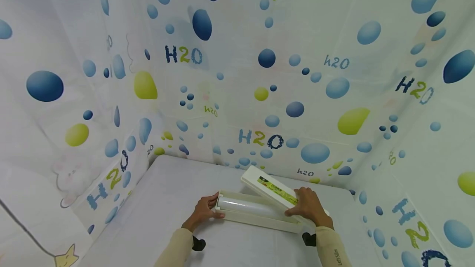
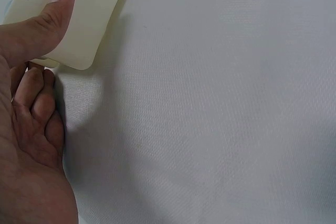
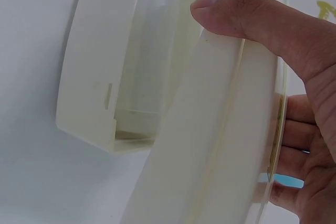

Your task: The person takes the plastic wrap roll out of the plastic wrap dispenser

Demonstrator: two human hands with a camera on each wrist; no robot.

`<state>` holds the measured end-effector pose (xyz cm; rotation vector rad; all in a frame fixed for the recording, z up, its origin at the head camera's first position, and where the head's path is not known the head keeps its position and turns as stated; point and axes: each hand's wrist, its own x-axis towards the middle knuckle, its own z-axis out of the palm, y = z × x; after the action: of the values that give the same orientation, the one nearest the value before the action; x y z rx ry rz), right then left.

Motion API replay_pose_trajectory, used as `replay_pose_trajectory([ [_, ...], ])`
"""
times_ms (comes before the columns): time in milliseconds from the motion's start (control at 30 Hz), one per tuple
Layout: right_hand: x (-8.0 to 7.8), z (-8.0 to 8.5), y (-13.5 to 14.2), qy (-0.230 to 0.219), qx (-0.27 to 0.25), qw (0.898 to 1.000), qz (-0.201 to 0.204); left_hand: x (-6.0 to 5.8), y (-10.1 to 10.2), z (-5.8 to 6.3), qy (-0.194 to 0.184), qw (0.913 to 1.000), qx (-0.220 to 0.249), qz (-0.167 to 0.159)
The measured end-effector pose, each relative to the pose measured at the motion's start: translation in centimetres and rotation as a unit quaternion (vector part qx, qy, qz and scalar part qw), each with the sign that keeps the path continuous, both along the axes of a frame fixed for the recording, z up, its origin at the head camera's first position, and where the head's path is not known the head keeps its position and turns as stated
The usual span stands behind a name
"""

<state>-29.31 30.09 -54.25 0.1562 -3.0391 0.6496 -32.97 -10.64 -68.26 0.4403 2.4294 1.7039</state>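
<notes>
A long cream cling film dispenser box [image 1: 259, 222] lies on the white-covered table, its top uncovered, with a clear, shiny roll of cling film [image 1: 237, 206] inside. My left hand [image 1: 202, 212] grips the box's left end; in the left wrist view the thumb lies across the cream box end [image 2: 92, 19], fingers curled beneath. In my right hand [image 1: 311, 207] is the cream lid [image 1: 254, 176], with a yellow-green label [image 1: 277, 190] on top. It slants over the box's right part, hiding some of the roll. The right wrist view shows the thumb across the lid's edge [image 3: 215, 103], fingers on the far side.
White curtains [image 1: 237, 73] printed with blue and green drops and "H2O" lettering surround the table [image 1: 159, 201] at the back and sides. Each sleeve has a black heart-shaped piece [image 1: 198, 243] near the wrist.
</notes>
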Motion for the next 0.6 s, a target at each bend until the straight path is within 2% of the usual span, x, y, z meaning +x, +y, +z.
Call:
replay_pose_trajectory([
  [200, 0.38, 0.22, 0.2, -0.001, -0.004, 1.0, -0.006, -0.2, 0.22, -0.03, 0.005, 0.9999, -0.003, 0.012],
  [433, 0.83, 0.28, 0.58, 0.004, 0.009, 1.0, -0.003, -0.23, 0.1, -0.31, -0.021, 0.9995, 0.021, 0.009],
  [600, 0.87, 0.22, 0.75, 0.007, 0.017, 1.0, -0.007, -0.18, 0.09, -0.41, -0.01, 0.9998, 0.015, 0.006],
])
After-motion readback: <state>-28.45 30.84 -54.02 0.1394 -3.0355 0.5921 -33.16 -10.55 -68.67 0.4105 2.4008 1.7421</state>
